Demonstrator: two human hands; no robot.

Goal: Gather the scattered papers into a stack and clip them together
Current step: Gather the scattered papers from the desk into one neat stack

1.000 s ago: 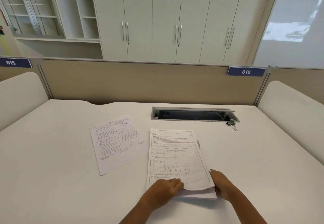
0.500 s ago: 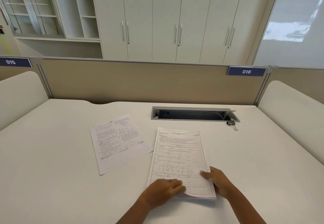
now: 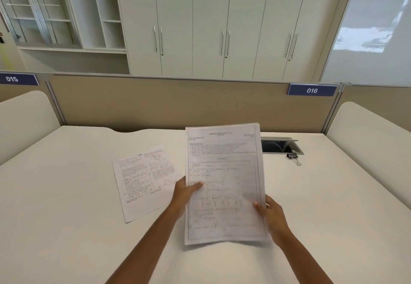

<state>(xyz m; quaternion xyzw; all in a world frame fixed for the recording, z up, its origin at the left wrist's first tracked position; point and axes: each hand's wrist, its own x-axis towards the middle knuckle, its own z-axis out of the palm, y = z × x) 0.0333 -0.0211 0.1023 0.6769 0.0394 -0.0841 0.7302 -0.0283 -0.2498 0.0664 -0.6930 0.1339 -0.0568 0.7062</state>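
On the desk, from largest to smallest:
Desk: wide white desk top (image 3: pixel 66 228) with a beige partition panel (image 3: pixel 178 103) standing behind it.
Held stack: white printed paper sheets (image 3: pixel 224 183), lifted above the desk in front of the person, nearly upright and a little blurred; their upper edge hides the left part of the cable slot.
Loose sheet: single white printed paper page (image 3: pixel 142 181) lying flat on the desk, left of the held sheets, turned a little.
Cable slot: grey rectangular opening (image 3: pixel 282 146) in the desk near the partition.
Left hand: left hand (image 3: pixel 185 192) grips the left edge of the held sheets, thumb on the front side.
Right hand: right hand (image 3: pixel 270 214) grips the lower right edge of the same sheets, thumb on the front side.
Clip: small black binder clip (image 3: pixel 293 157) with wire handles, resting on the desk just beside the right end of the slot, well apart from both hands.
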